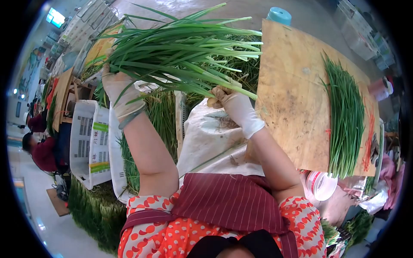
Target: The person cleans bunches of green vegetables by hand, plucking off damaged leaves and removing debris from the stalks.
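Note:
A loose bunch of garlic chives [172, 49] stretches sideways in front of me, dark leaves to the left and pale stem ends to the right. My left hand [121, 91], in a whitish glove, is closed around the leaf side; some of its fingers are hidden by leaves. At the stem side, my right hand [235, 106], in a soiled white glove, has its fingers closed on a few thick lower stems. The stem ends reach the left edge of a wooden board [292, 94]. A white sheet [206, 137] lies below my right hand.
On the board lie a long bundle of chives [346, 120] and red ties [368, 139]. A teal container [279, 16] is beyond it; a white tub [323, 186] is near its front. White crates [88, 142] stand left, with more chives [161, 120] below and a person [45, 152] beyond.

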`<state>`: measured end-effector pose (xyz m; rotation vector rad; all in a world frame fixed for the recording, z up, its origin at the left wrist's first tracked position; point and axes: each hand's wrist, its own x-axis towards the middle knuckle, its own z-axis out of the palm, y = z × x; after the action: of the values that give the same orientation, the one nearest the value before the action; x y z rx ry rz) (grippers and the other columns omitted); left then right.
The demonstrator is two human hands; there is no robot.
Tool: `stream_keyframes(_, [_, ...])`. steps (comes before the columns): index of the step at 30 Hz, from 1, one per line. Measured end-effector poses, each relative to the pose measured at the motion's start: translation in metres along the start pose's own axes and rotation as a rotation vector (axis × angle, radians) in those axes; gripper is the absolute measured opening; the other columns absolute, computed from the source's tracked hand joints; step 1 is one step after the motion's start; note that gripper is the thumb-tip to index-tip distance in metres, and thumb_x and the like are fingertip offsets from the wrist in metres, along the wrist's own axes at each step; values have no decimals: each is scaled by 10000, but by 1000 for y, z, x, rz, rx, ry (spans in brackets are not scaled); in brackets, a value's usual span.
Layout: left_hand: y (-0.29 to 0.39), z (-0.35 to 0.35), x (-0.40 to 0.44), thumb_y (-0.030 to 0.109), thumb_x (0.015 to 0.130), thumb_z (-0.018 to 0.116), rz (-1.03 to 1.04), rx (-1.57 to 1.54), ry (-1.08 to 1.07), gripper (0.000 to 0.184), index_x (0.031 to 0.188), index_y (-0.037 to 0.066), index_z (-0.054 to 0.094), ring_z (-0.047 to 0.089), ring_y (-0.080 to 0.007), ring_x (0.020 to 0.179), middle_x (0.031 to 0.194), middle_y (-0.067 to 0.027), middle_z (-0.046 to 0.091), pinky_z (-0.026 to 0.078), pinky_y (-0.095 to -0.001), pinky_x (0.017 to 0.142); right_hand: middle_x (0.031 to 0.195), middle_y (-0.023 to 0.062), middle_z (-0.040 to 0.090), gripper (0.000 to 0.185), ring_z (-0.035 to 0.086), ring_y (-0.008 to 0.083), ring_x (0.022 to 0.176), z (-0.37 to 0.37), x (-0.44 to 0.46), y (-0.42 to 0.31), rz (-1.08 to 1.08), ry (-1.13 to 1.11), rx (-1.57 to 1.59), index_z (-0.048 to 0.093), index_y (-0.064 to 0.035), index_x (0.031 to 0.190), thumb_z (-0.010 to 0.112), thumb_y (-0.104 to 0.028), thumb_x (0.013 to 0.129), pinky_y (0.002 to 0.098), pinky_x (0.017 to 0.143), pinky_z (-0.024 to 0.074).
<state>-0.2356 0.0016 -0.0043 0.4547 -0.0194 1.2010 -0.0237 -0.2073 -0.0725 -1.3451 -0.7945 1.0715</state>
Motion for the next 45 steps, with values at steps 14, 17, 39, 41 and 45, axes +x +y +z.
stream_keyframes(14, [-14,49,-4,-59,809,432,327,1238,506,395,1204,-47,410,584,-262,950,1108,-210,555,488,-318,804,640,92,634,202,608,256,582,-133,11,19,-184,681,-869,548,-52,935,485,-237,882,374,499,446])
stream_keyframes(17, [-16,54,-2,-93,747,466,331,1527,551,481,1220,-68,386,625,-261,831,1030,-222,586,513,-299,710,686,126,635,208,600,306,627,-140,5,15,-54,737,-854,583,-68,913,511,-253,851,396,559,456])
stream_keyframes(39, [-53,55,13,219,873,403,268,173,491,264,819,44,594,572,-227,815,799,-83,611,473,-384,789,727,43,633,252,576,103,601,61,-17,-46,-95,-354,325,623,0,896,512,-226,911,215,537,453])
stream_keyframes(41, [-59,64,3,217,887,379,224,67,419,267,832,36,568,549,-213,790,794,-73,587,462,-372,797,740,44,641,183,586,109,622,55,-37,-71,-439,-433,-105,634,-4,881,568,-174,871,257,564,470])
stream_keyframes(45, [-62,39,6,208,900,369,305,188,118,242,855,41,539,520,-202,779,809,-67,561,445,-362,804,749,50,647,132,597,113,650,27,-49,-123,-849,-513,-525,644,-10,875,617,-125,817,287,609,482])
